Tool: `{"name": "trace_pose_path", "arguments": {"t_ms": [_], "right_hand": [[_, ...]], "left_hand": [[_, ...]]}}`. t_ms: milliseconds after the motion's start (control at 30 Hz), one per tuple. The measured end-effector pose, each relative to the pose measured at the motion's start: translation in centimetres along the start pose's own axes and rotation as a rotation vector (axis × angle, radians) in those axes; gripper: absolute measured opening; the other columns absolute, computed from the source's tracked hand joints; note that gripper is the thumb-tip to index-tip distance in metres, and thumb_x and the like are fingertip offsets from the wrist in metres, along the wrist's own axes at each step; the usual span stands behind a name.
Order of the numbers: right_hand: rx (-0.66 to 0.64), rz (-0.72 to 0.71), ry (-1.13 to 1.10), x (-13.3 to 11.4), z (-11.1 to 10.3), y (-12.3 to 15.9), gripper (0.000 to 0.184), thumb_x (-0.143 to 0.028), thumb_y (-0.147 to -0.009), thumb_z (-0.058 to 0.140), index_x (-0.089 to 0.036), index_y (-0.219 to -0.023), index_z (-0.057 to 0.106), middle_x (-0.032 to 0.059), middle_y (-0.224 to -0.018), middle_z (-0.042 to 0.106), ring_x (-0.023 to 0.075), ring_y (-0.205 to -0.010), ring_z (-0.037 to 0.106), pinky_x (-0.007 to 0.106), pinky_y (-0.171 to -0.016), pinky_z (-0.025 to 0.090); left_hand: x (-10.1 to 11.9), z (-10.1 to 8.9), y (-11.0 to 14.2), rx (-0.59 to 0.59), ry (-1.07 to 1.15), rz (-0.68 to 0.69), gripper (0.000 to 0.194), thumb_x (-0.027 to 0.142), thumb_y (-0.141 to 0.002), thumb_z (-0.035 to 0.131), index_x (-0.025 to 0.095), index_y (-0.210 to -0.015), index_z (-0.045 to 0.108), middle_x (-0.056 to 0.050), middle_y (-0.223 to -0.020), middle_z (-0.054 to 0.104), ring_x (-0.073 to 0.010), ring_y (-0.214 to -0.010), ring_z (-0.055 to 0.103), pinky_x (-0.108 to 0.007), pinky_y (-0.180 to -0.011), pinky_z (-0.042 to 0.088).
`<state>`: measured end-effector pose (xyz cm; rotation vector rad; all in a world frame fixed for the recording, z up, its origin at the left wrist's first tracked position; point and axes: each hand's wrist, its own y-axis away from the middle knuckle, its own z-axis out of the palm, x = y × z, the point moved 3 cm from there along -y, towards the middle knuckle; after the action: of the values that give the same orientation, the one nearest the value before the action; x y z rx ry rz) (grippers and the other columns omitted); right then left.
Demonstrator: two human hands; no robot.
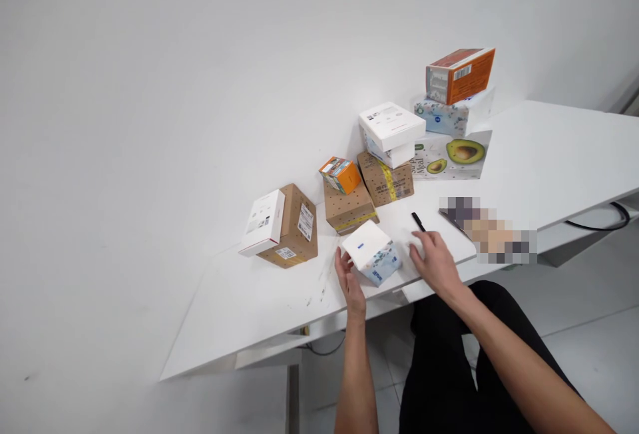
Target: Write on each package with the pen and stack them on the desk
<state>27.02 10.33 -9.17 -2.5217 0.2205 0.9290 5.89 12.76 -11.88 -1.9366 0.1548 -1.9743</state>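
A white tissue pack (368,245) with a blue floral side sits tilted near the front edge of the white table (229,307). My left hand (350,284) is at its left side, fingers spread and apparently touching it. To the pack's right, my right hand (438,262) is held apart from it, fingers parted with nothing visible between them. A black pen (418,221) lies just beyond my right fingertips.
Behind the pack stand cardboard boxes (347,206) with a small orange box (344,176) on top. White boxes (392,126), an avocado-printed box (449,158) and an orange-red box (469,78) are stacked farther right. A blurred flat item (492,231) lies at the right front edge.
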Motion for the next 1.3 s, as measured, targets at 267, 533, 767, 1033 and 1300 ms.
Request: {"name": "trace_pose_path", "arguments": {"t_ms": [267,533,767,1033,1300], "right_hand": [[-0.494,0.302,0.410,3.2,-1.2,-3.7,0.032,-0.035,-0.087,0.044,-0.011,-0.097,0.061,0.0181,-0.094,0.064,0.0282,-0.087,0.063,0.032,-0.066,0.043],[-0.415,0.281,-0.170,2.5,-2.4,-3.7,0.021,-0.037,-0.078,0.052,-0.019,-0.067,0.056,0.0029,-0.055,0.061,0.0162,-0.053,0.057,0.026,-0.053,0.042],[-0.191,0.277,-1.022,-2.5,-5.7,-4.7,0.036,-0.043,-0.069,0.071,-0.017,-0.092,0.059,0.0039,-0.076,0.066,0.0137,-0.061,0.061,0.026,-0.057,0.050],[-0.286,-0.011,-0.977,-9.3,-6.0,-5.4,0.027,-0.044,-0.085,0.053,-0.018,-0.083,0.057,-0.0010,-0.061,0.057,0.0107,-0.053,0.052,0.023,-0.050,0.044],[-0.361,-0.089,-0.713,-11.1,-2.5,-5.9,0.027,-0.041,-0.088,0.044,-0.019,-0.073,0.052,-0.0020,-0.060,0.056,0.0107,-0.050,0.052,0.022,-0.049,0.041]], "left_hand": [[0.5,1.1,1.0,-0.153,-0.082,0.054,0.114,0.057,-0.061,0.073,0.022,-0.146,0.007,-0.018,-0.148,0.026,-0.0327,-0.135,0.031,-0.043,-0.106,0.034],[0.3,1.9,0.9,-0.281,-0.026,-0.147,0.117,0.038,-0.062,0.079,0.026,-0.144,-0.003,-0.018,-0.145,0.033,-0.0284,-0.126,0.046,-0.041,-0.096,0.046],[0.6,1.9,0.5,-0.259,-0.002,-0.183,0.093,0.031,-0.057,0.081,0.021,-0.132,0.027,-0.015,-0.128,0.053,-0.0273,-0.115,0.055,-0.042,-0.091,0.049],[0.8,1.7,0.4,-0.210,-0.031,-0.230,0.075,0.026,-0.056,0.082,0.019,-0.116,0.038,-0.011,-0.112,0.061,-0.0245,-0.100,0.061,-0.041,-0.084,0.051],[1.8,1.9,0.4,-0.233,-0.009,-0.269,0.074,0.027,-0.056,0.082,0.020,-0.116,0.039,-0.009,-0.110,0.063,-0.0229,-0.097,0.063,-0.039,-0.081,0.052]]}}
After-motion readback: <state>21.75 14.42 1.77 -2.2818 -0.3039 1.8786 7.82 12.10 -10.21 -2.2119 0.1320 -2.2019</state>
